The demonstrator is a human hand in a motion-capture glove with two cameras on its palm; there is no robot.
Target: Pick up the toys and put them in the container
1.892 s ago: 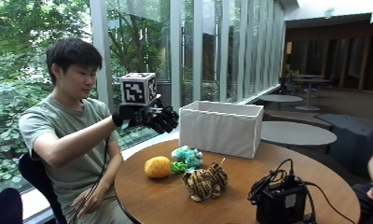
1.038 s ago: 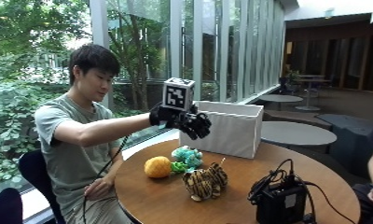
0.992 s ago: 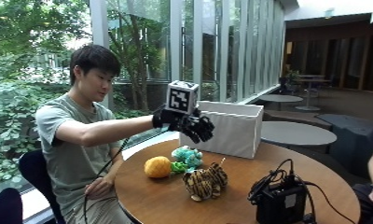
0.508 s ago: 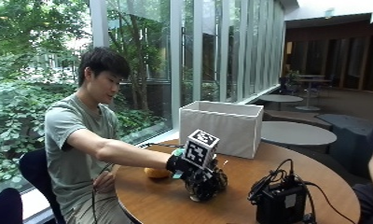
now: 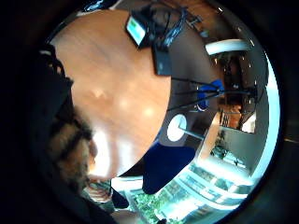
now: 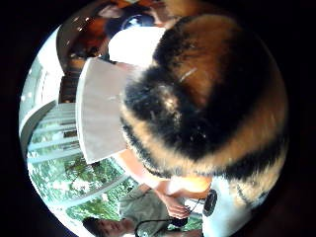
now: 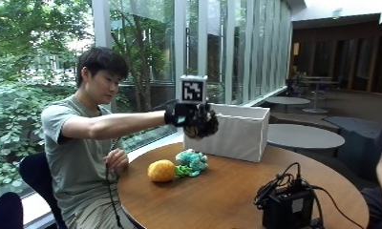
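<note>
One striped toy (image 7: 206,125) now up off table (image 7: 216,195), prob. in hand (image 7: 190,116).

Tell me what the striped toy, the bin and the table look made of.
Striped toy: plush, with fuzzy orange and black pile. Bin: likely fabric, with matte, flat, pale sides. Table: wood or wood-look laminate, brown, smooth, with soft glare.

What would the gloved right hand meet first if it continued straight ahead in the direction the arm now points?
Probably the white container: the right hand, holding the striped plush toy, is raised beside its near top edge. Depth is unclear.
</note>
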